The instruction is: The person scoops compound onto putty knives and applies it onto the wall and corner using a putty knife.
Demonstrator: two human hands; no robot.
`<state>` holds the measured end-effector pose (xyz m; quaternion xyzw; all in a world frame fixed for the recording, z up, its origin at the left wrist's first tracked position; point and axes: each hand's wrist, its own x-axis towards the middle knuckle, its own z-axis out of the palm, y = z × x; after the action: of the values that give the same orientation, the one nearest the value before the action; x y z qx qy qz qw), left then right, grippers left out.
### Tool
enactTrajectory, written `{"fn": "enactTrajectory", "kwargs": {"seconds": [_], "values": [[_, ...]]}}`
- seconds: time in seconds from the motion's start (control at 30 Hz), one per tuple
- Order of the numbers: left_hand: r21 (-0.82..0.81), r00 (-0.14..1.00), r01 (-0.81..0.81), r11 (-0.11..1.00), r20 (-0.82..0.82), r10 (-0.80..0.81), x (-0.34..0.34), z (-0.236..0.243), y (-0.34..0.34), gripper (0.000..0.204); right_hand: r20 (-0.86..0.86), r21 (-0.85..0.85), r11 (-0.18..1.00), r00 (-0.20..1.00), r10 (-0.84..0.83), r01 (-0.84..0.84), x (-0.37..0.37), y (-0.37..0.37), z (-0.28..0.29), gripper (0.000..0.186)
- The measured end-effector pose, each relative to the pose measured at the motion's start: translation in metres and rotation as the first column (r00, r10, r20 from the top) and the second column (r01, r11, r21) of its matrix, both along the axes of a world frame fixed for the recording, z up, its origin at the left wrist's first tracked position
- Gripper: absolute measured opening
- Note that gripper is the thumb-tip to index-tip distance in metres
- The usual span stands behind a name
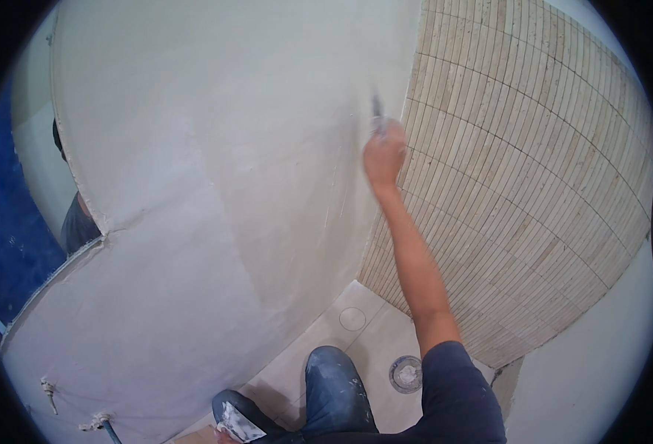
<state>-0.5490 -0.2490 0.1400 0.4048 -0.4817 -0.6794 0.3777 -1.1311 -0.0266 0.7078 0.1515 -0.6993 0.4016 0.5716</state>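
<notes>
My right hand (385,154) is raised with its fingers closed round a putty knife (377,109), which is smeared by motion. The thin dark blade points up along the pale plastered wall (156,140), close to the corner with the tiled wall; whether it touches the plaster I cannot tell. Low at the bottom edge, my left hand (226,437) shows only in part. It grips a flat plate (239,423) covered with white paste, held in front of my knee. A darker, damp-looking patch and a few thin streaks show on the plaster.
Narrow beige strip tiles cover the right wall (519,170). In the tiled floor (374,340) are a round drain (406,374) and a circular cover (352,319). Pipe stubs (97,423) stick out at lower left. Beyond the wall's edge are another person (79,226) and a blue surface (19,214).
</notes>
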Motion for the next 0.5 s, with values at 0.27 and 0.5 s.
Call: {"fn": "enactTrajectory", "kwargs": {"seconds": [0.27, 0.5], "values": [[-0.140, 0.939, 0.132, 0.981, 0.336, -0.078, -0.001, 0.025, 0.024, 0.045, 0.293, -0.087, 0.995, 0.956, -0.024, 0.051, -0.104, 0.040, 0.007, 0.040], [-0.008, 0.999, -0.038, 0.999, -0.016, 0.038, 0.000, -0.011, -0.001, 0.045, -0.152, 0.400, 0.914, 0.978, 0.146, -0.075, 0.072, -0.067, -0.072, 0.053]]}}
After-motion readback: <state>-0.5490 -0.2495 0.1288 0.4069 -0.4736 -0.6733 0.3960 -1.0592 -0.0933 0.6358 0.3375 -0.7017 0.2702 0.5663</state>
